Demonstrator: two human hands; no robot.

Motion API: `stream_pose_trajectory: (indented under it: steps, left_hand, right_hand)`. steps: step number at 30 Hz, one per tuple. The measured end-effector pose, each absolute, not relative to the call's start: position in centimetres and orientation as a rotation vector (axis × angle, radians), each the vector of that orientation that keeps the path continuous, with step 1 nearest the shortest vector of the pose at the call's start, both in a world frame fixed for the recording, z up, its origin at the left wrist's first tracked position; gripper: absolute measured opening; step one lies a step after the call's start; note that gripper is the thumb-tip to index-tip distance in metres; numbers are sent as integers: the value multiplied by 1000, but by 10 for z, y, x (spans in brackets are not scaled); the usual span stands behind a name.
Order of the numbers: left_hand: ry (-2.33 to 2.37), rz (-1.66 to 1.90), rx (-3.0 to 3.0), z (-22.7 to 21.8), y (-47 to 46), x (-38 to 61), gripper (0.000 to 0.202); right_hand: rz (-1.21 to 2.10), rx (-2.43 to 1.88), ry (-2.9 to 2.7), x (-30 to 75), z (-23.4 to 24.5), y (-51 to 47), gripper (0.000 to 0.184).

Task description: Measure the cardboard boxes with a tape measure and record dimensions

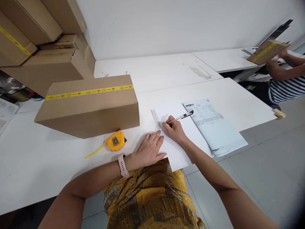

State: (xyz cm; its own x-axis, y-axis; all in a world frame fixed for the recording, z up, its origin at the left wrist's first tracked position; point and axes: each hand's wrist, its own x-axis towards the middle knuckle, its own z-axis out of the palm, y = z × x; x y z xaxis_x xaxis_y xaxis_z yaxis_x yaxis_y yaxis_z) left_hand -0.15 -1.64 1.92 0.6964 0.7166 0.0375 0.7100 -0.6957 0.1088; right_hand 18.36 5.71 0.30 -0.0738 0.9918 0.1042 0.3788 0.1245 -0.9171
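Observation:
My right hand (175,128) is closed round a white pen (181,117) with a black cap end, its tip resting on a white sheet (181,140) near a printed column at the sheet's left edge. My left hand (150,148) lies flat with fingers spread on the table, at that sheet's left edge; a pale pink watch sits on the wrist. A printed form (214,127) lies partly under the sheet on the right.
A yellow tape measure (115,141) with its tape pulled out lies left of my left hand, in front of a taped cardboard box (90,106). More boxes (45,41) are stacked at back left. Another person's arms (283,68) handle a box (267,51) at far right.

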Motion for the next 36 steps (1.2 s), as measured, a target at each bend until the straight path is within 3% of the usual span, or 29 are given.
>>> stream_pose_trajectory:
  steps: [36]
  left_hand:
    - [1170,174,2834,17,-16,-2,68]
  right_hand:
    - [926,-1371,-1667,182,7,56,23]
